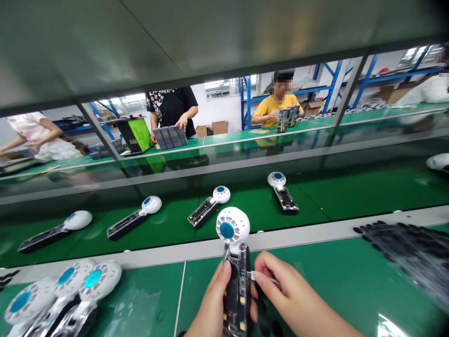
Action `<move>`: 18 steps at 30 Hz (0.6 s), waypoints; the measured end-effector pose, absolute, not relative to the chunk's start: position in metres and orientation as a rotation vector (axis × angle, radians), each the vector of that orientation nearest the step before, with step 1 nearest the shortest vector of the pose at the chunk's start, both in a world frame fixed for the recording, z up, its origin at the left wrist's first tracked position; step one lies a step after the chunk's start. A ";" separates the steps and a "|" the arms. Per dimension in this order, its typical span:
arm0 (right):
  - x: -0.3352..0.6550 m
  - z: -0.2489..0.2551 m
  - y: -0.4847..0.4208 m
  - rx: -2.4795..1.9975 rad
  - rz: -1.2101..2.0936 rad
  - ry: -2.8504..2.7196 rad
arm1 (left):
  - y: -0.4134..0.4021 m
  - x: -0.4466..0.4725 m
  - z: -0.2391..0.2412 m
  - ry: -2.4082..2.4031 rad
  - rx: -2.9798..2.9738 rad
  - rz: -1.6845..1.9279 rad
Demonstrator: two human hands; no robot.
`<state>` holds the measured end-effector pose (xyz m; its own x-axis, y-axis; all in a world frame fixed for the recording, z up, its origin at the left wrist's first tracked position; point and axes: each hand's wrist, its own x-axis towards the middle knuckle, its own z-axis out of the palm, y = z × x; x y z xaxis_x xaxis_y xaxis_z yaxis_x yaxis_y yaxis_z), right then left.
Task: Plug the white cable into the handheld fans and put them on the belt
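My left hand (212,304) grips the black open handle of a handheld fan (234,262), held upright with its white round head and blue centre at the top. My right hand (291,295) pinches a small thin pale part (264,278) and presses its tip against the right side of the handle. Both hands are low in the middle of the view, above the green bench (329,281).
Several like fans (206,208) lie on the green conveyor belt (351,192) beyond the bench. More fans (70,290) are piled at the lower left. Dark small parts (414,252) lie heaped at the right. Other people (277,100) work across the line.
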<state>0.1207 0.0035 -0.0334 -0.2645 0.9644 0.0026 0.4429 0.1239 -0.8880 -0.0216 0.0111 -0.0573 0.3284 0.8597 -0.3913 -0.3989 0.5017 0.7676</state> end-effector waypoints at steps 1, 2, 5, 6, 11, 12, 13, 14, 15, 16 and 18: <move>0.120 -0.035 0.004 -1.372 1.079 -1.795 | 0.011 -0.023 -0.055 0.885 0.660 0.899; 0.119 -0.036 0.004 -1.388 1.059 -1.795 | 0.012 -0.024 -0.054 0.885 0.711 0.900; 0.115 -0.042 0.004 -1.431 0.989 -1.777 | 0.012 -0.027 -0.051 0.901 0.801 0.903; 0.114 -0.044 0.003 -1.436 0.982 -1.766 | 0.012 -0.028 -0.051 0.912 0.808 0.897; 0.113 -0.045 0.002 -1.329 1.104 -1.751 | 0.011 -0.024 -0.055 0.957 0.820 0.908; 0.114 -0.046 0.003 -1.301 1.125 -1.760 | 0.011 -0.023 -0.055 0.969 0.814 0.924; 0.116 -0.047 0.004 -1.283 1.127 -1.763 | 0.013 -0.023 -0.054 0.996 0.802 0.951; 0.118 -0.049 0.005 -1.281 1.117 -1.753 | 0.015 -0.025 -0.052 1.034 0.789 0.989; 0.121 -0.051 0.007 -1.294 1.093 -1.732 | 0.019 -0.029 -0.048 1.076 0.775 1.037; 0.124 -0.054 0.009 -1.321 1.061 -1.703 | 0.024 -0.035 -0.044 1.123 0.762 1.094; 0.128 -0.059 0.013 -1.394 0.994 -1.659 | 0.036 -0.052 -0.035 1.218 0.762 1.210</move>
<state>0.1280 0.0133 -0.0592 -0.1366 0.9890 0.0572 0.4162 0.1097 -0.9027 -0.0525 0.0358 -0.0345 -0.0884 0.9568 -0.2771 -0.2714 0.2446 0.9309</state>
